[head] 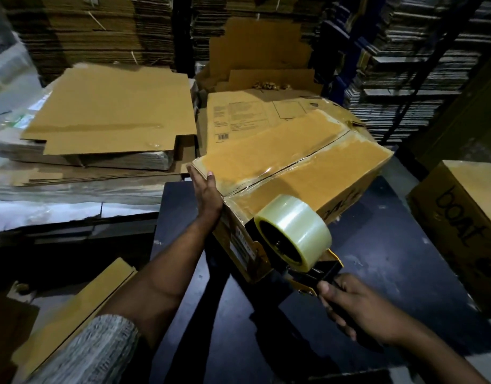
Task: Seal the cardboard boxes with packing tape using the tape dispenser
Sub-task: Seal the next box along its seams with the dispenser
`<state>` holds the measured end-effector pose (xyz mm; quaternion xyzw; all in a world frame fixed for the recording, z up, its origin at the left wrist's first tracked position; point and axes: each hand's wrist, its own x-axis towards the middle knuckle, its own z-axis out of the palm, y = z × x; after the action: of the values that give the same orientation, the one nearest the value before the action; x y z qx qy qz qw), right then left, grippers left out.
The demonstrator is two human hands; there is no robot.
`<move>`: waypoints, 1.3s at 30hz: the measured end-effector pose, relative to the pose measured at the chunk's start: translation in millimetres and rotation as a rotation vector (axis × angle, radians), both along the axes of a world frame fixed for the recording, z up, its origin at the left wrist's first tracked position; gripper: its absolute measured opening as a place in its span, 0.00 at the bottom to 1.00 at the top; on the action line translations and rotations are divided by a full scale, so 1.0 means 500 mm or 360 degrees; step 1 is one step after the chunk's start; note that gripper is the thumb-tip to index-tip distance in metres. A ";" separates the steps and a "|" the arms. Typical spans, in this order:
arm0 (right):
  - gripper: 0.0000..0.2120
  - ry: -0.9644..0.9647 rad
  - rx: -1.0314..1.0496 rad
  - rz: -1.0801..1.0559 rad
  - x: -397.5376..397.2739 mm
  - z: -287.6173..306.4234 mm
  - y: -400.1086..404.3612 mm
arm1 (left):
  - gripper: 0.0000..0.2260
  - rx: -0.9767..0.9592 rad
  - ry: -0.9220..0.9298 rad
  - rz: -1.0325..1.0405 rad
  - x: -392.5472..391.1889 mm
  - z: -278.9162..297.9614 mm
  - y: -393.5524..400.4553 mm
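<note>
Left hand [206, 194] flat against box [294, 162]; right hand [355, 309] grips dispenser [291, 239].

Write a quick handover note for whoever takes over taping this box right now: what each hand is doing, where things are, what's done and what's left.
Left hand: flat and open, pressed against the left side of the cardboard box near its top edge, steadying it.
Right hand: grips the handle of the tape dispenser, whose clear tape roll sits at the box's near end.
The box lies on the dark table.
Done: tape runs along the top centre seam; broad glossy strips cover the top.
Left: bring the tape down over the near end, cut it, press it flat. A second box stands to the right; its seal cannot be judged.
</note>
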<state>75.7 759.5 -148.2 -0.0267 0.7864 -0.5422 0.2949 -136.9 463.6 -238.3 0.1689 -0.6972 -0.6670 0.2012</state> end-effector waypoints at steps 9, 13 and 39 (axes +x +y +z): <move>0.31 -0.0006 -0.0107 -0.0064 -0.077 -0.005 -0.057 | 0.32 -0.0617 -0.0548 -0.0169 -0.117 0.014 -0.056; 0.31 -0.0009 -0.0133 -0.0070 -0.106 0.001 -0.082 | 0.27 -0.0875 -0.0537 -0.0035 -0.154 0.040 -0.076; 0.37 0.0144 -0.0291 -0.0211 -0.041 -0.111 -0.058 | 0.32 -0.0597 -0.0278 -0.0199 -0.004 0.001 0.046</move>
<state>55.2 730.7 -203.8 -0.0259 0.7462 -0.6281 0.2191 -139.1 486.9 -237.5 0.1421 -0.8331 -0.5195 0.1261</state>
